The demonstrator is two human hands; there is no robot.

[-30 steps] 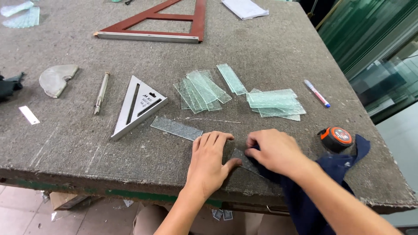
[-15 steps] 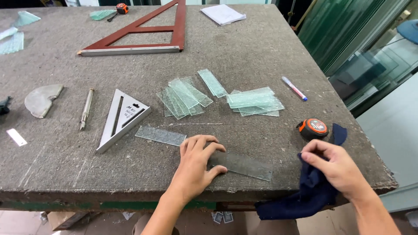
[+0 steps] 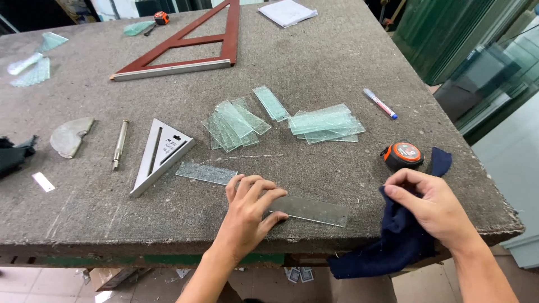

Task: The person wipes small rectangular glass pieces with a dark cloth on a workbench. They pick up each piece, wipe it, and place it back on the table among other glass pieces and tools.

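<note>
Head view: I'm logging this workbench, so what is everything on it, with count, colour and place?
glass strip: one, clear, near edge, under the left fingers
second strip: one, clear, left of it
glass pile: several, pale green, centre
second pile: several, pale green, right of centre
set square: one, silver, left of centre
red triangle: one, far side
glass cutter: one, metal, left
curved offcut: one, grey, far left
marker: one, white with blue tip, right
tape measure: one, orange and black, right edge
papers: white, far edge
cloth: one, navy, hanging over the near edge
bench: one, grey felt
left hand: flat on the strip
right hand: gripping the cloth
</note>
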